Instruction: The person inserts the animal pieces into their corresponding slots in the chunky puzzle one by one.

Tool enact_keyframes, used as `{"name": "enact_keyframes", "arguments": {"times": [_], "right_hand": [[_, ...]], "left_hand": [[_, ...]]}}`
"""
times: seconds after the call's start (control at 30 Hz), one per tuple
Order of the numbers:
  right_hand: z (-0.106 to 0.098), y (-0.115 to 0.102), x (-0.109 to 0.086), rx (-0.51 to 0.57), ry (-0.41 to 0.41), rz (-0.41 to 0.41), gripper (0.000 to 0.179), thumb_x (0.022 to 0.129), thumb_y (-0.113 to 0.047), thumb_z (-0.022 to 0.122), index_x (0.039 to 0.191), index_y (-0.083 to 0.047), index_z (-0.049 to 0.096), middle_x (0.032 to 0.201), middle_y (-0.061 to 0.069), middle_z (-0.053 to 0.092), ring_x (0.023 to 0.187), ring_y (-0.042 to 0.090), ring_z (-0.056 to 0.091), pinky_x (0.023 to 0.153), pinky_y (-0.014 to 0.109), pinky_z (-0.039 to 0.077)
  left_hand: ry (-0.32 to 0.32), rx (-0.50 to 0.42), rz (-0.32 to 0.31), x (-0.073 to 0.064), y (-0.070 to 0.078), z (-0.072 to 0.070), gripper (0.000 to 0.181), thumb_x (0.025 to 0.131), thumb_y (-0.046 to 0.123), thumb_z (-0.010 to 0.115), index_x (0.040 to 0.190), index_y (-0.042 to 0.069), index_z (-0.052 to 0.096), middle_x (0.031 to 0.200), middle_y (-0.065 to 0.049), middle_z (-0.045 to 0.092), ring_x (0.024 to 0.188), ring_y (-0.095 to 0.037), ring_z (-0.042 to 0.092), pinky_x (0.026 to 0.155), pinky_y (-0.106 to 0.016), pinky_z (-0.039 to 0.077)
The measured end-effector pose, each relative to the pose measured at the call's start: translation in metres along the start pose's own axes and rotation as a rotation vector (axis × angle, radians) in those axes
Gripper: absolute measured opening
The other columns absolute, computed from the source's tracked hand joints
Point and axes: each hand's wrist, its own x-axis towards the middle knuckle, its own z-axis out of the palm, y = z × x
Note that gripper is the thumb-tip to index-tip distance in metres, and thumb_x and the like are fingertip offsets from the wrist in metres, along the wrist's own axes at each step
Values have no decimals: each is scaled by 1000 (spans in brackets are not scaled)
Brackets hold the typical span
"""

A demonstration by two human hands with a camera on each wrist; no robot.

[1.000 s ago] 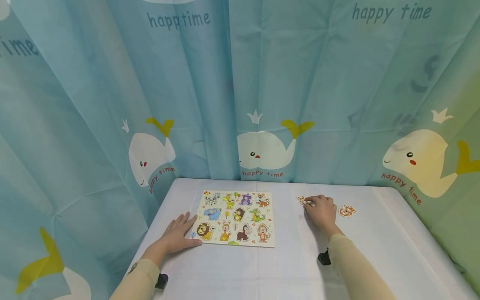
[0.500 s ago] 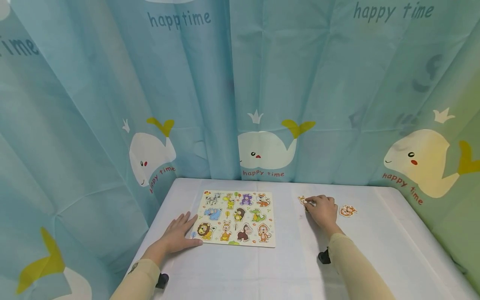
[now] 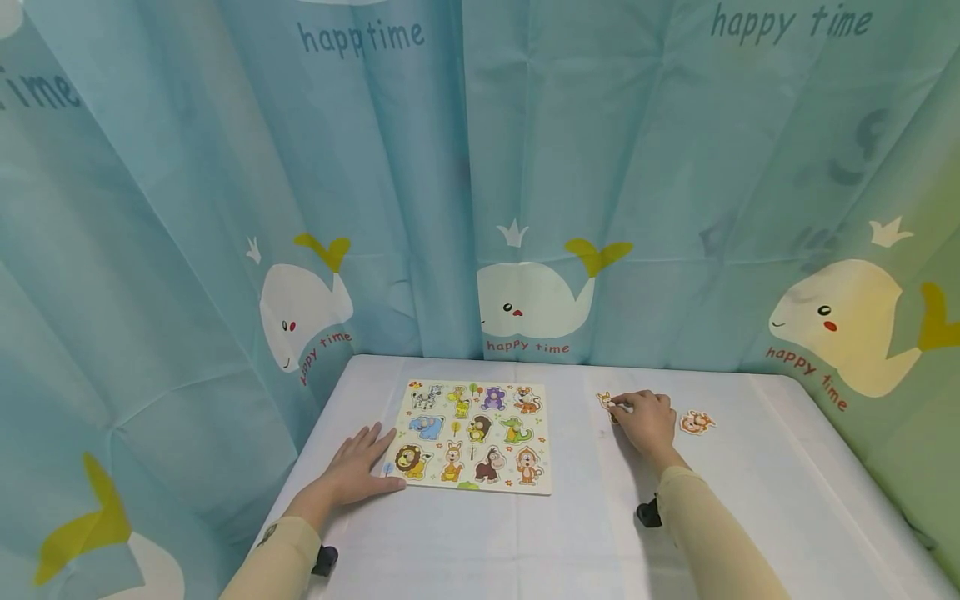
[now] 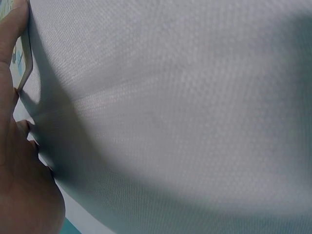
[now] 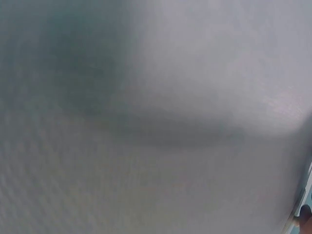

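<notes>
An animal puzzle board [image 3: 540,442] lies flat on the white table, its rows showing a zebra, elephant, lion, crocodile and others. My left hand [image 3: 362,468] rests at the board's left edge, fingers spread and thumb at the near corner. In the left wrist view, that hand [image 4: 24,185] lies along the left side beside the board's edge. Right of the board, my right hand [image 3: 647,423] pinches a small orange kangaroo-shaped puzzle piece [image 3: 603,399] between thumb and fingers; the hand covers part of it. The right wrist view catches only a fingertip [image 5: 306,219] in its lower right corner.
An orange-brown monkey-like puzzle piece [image 3: 697,422] lies just right of my right hand. Behind the table [image 3: 577,533] hangs a blue curtain [image 3: 420,208] with whale prints. A black wrist device [image 3: 648,513] sits under my right sleeve, another [image 3: 325,561] by the left.
</notes>
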Motion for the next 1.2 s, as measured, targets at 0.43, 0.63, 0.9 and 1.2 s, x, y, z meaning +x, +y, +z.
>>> {"name": "enact_keyframes", "arguments": {"times": [0.43, 0.63, 0.9, 1.2], "right_hand": [[-2, -3, -1, 0, 8, -2, 27, 98, -27, 67, 112, -8, 78, 126, 25, 61, 129, 52, 37, 104, 67, 29], [-2, -5, -2, 5, 13, -4, 25, 98, -26, 68, 112, -8, 78, 125, 25, 61, 129, 52, 37, 105, 67, 29], [-3, -7, -4, -4, 14, 9, 25, 97, -24, 68, 112, -6, 78, 125, 24, 61, 128, 50, 38, 104, 66, 30], [-4, -9, -3, 2, 26, 24, 26, 97, -24, 70, 112, -4, 78, 127, 25, 60, 129, 50, 38, 105, 66, 30]], "left_hand": [[1, 4, 2, 0, 0, 0, 104, 82, 64, 75, 161, 10, 34, 167, -23, 19, 154, -45, 10, 124, -61, 7], [2, 5, 5, 1, -1, 0, 104, 82, 64, 75, 160, 9, 34, 167, -23, 19, 154, -45, 10, 124, -61, 7], [-1, 12, 11, 1, 0, -1, 104, 82, 64, 75, 160, 9, 34, 167, -23, 20, 154, -46, 10, 124, -62, 8], [4, 9, 0, 0, 1, -1, 104, 81, 64, 75, 160, 10, 34, 167, -23, 20, 154, -45, 10, 124, -62, 8]]}}
